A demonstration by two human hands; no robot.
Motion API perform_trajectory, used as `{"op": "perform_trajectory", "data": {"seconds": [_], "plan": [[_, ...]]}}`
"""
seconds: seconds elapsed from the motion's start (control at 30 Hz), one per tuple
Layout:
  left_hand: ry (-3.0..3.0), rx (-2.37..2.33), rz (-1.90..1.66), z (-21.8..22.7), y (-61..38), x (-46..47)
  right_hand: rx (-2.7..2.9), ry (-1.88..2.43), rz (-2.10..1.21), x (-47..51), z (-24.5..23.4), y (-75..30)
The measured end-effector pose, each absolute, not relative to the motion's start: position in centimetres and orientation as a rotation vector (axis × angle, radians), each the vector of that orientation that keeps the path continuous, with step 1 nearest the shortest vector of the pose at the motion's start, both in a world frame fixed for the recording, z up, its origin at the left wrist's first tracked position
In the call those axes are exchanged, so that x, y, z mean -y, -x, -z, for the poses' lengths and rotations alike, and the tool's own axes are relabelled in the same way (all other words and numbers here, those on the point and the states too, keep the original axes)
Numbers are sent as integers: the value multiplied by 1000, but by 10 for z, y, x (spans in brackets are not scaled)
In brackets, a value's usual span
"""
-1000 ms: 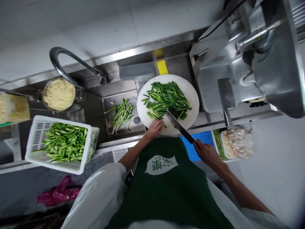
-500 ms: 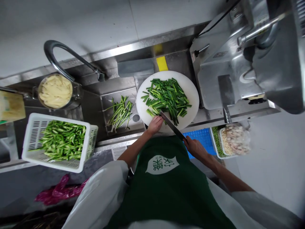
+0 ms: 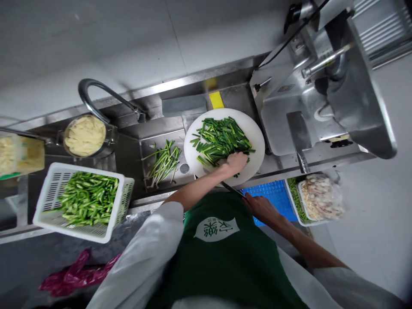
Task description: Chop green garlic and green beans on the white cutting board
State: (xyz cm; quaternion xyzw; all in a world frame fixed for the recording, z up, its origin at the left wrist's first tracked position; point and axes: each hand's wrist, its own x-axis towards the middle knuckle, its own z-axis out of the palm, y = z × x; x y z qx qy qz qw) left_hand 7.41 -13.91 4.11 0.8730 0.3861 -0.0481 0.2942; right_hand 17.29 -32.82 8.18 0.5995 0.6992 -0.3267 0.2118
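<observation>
A round white cutting board point(image 3: 193, 150) carries a loose pile of cut scallions point(image 3: 222, 135), dark green and in short lengths. My left hand point(image 3: 237, 163) reaches across the board, its fingers curled down on the near right part of the pile; the fingertips are hidden among the pieces. My right hand point(image 3: 257, 206) is closed round the handle of a kitchen knife point(image 3: 232, 188). The blade points up and left at the board's near edge, partly hidden behind my left forearm. More scallion stalks point(image 3: 165, 163) lie in the sink, left of the board.
Left stand a white basket point(image 3: 120, 189) of sliced green peppers and a pot point(image 3: 103, 148) of pale slices under a curved tap point(image 3: 96, 88). A cleaver point(image 3: 298, 131) lies right, beside a steel machine point(image 3: 280, 107). A yellow strip point(image 3: 216, 99) lies behind the board.
My left hand has moved right from the board's near left edge onto the cut scallions. The knife has drawn back toward me, its blade lower. The view has shifted slightly.
</observation>
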Motion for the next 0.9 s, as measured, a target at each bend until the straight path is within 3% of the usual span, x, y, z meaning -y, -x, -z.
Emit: {"op": "perform_trajectory", "data": {"seconds": [0.07, 0.27, 0.37, 0.5, 0.57, 0.77, 0.9], "plan": [[-2306, -1087, 318, -34, -93, 140, -1946, -1666, 914, 322, -78, -166], [-2311, -1066, 310, -30, -76, 133, -1990, -1703, 953, 319, -63, -168], [-2253, -1016, 44, -40, -57, 133, -2013, -1727, 958, 316, -56, -170], [-2203, -1004, -611, -45, -4, 153, -2019, -1801, 969, 304, -52, -174], [-2238, -1014, -794, -33, 32, 169, -1976, -1850, 960, 297, -52, -177], [-2382, -1064, -785, 45, 99, 201, -1933, -1836, 848, 288, -54, -176], [-2288, -1064, -886, 71, 105, 203, -1935, -1800, 810, 289, -59, -170]]}}
